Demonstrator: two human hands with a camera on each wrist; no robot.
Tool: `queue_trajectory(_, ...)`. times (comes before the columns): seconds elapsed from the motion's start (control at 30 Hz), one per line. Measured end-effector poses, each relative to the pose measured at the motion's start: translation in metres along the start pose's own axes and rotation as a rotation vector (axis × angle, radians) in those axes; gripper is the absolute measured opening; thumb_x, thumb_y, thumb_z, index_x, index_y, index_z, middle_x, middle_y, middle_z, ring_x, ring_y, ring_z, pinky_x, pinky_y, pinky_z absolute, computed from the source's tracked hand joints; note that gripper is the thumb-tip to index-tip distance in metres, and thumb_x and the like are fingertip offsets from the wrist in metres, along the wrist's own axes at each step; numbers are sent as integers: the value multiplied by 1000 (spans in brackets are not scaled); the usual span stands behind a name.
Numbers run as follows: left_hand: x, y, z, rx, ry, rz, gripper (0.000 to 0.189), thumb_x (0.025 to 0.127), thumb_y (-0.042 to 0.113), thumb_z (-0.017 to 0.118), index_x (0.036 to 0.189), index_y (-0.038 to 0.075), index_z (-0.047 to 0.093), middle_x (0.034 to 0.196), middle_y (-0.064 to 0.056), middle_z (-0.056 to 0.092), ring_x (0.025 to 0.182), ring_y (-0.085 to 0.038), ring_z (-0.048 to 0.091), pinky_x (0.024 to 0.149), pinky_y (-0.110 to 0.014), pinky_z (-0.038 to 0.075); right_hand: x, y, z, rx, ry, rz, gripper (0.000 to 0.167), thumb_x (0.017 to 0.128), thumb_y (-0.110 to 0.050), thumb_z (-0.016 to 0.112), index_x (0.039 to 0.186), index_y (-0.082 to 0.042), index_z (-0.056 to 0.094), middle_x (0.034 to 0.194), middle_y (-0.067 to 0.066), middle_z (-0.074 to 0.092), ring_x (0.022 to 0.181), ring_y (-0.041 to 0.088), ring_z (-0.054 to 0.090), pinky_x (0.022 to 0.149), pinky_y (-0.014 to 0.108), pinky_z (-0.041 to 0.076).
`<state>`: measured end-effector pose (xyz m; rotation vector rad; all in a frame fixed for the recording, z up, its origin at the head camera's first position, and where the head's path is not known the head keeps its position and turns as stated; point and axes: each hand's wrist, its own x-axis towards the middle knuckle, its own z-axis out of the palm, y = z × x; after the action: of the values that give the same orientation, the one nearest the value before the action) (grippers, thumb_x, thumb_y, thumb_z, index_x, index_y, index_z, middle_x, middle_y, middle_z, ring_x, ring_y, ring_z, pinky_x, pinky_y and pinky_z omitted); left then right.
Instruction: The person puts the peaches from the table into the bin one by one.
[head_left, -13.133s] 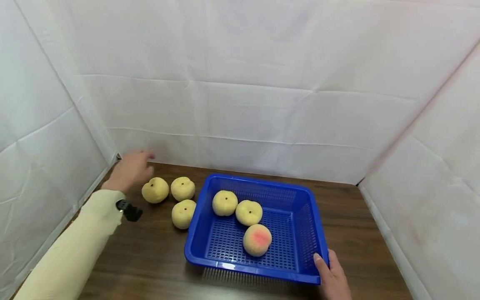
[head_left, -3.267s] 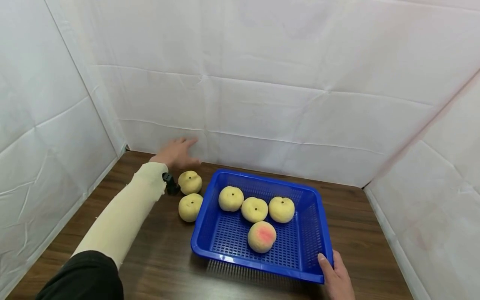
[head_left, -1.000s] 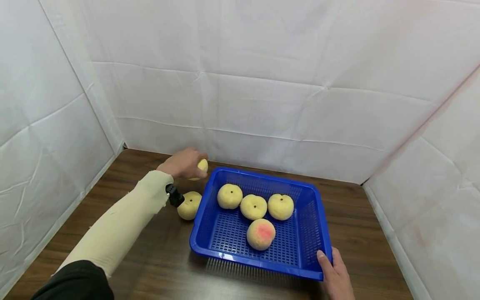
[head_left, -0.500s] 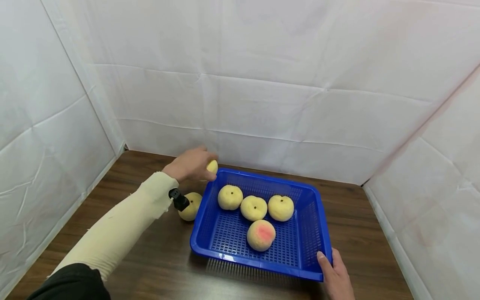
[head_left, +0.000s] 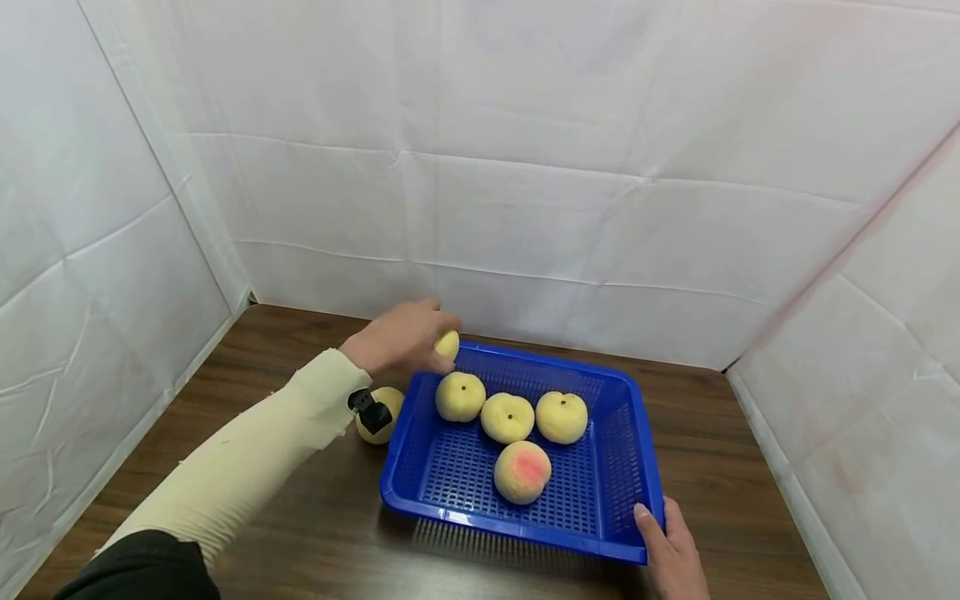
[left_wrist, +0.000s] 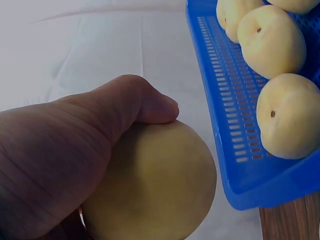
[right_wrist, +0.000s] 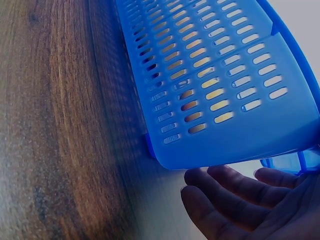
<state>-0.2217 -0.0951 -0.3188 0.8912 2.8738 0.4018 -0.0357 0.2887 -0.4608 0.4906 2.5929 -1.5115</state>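
Note:
My left hand [head_left: 405,337] grips a pale yellow peach [head_left: 447,344] above the back left corner of the blue plastic basket [head_left: 517,546]. In the left wrist view the thumb lies along the top of that peach [left_wrist: 162,185], and most of the fingers are hidden. Several peaches lie inside the basket, among them one with a red blush [head_left: 522,472] nearest the front. My right hand [head_left: 671,554] holds the basket's front right corner, thumb over the rim. Its fingers [right_wrist: 235,200] curl below the wall in the right wrist view.
Another yellow peach [head_left: 380,414] sits on the dark wooden table [head_left: 315,508], left of the basket and partly behind the black wrist camera [head_left: 370,410]. White sheeting [head_left: 525,208] rises behind the table and along both sides.
My left hand took hold of a peach left of the basket and carried it right, over the basket's corner. Earlier, another peach arrived in the basket. My right hand keeps its hold.

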Motion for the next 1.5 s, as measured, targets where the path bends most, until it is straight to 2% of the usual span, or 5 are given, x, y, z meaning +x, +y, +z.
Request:
queue_trajectory(0.2, 1, 11, 1, 32, -3, 38, 36, 87, 29, 74, 120, 17, 69, 102, -6, 57, 78, -20, 53, 62, -29, 41, 2, 2, 1, 0, 6, 4, 55, 112, -34, 43, 152, 3, 36, 141, 34, 58, 116, 31, 65, 85, 29, 50)
queue_trajectory(0.53, 1, 31, 7, 94, -34, 101, 36, 87, 29, 74, 120, 18, 70, 103, -7, 59, 75, -18, 53, 59, -27, 42, 1, 3, 2, 17, 24, -5, 55, 111, -35, 45, 151, 2, 38, 138, 33, 60, 104, 13, 64, 80, 22, 51)
queue_trajectory(0.9, -5, 45, 19, 123, -64, 117, 35, 88, 34, 75, 121, 24, 70, 111, -7, 59, 86, -24, 55, 62, -32, 48, 2, 2, 3, 8, 14, 20, 56, 111, -35, 44, 152, 3, 37, 139, 34, 59, 112, 26, 66, 85, 30, 51)
queue_trajectory(1.3, -9, 53, 32, 113, -61, 172, 38, 88, 35, 77, 123, 23, 70, 112, -6, 60, 85, -24, 54, 61, -29, 45, 0, 2, 2, 5, 21, 5, 54, 111, -34, 45, 151, 2, 38, 138, 33, 60, 109, 21, 65, 82, 25, 51)
queue_trajectory(1.5, -10, 56, 43, 143, -79, 189, 47, 88, 38, 79, 132, 24, 69, 116, -7, 61, 86, -23, 53, 61, -28, 45, 1, 1, 3, -10, 15, 19, 56, 112, -36, 43, 153, 2, 37, 142, 33, 58, 116, 29, 65, 89, 34, 52)
